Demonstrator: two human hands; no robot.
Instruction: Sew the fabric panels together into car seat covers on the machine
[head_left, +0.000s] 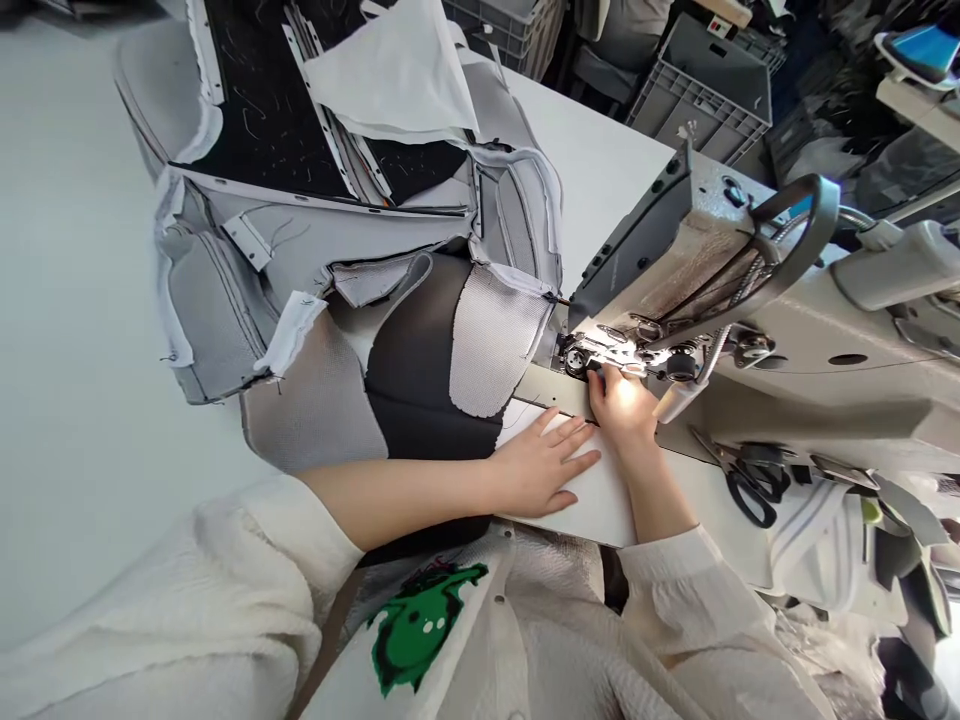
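My left hand (544, 468) lies palm down with its fingers spread on the white tabletop, near the sewing machine's metal bed plate (555, 392). My right hand (624, 405) is up at the needle area of the sewing machine (697, 250), under its lamp. Its thumb and fingers are drawn together by the presser foot (576, 360); whatever they hold there is too small and glared to make out. A grey and black sewn seat cover (420, 350), with mesh panels and white edging strips, spreads over the table left of the machine. My left forearm crosses its near edge.
Black-handled scissors (750, 495) lie right of the machine bed. Beyond the table stand grey plastic crates (701, 100). A white cloth piece (397, 75) rests on top of the cover. Fabric scraps (817, 540) lie at the right.
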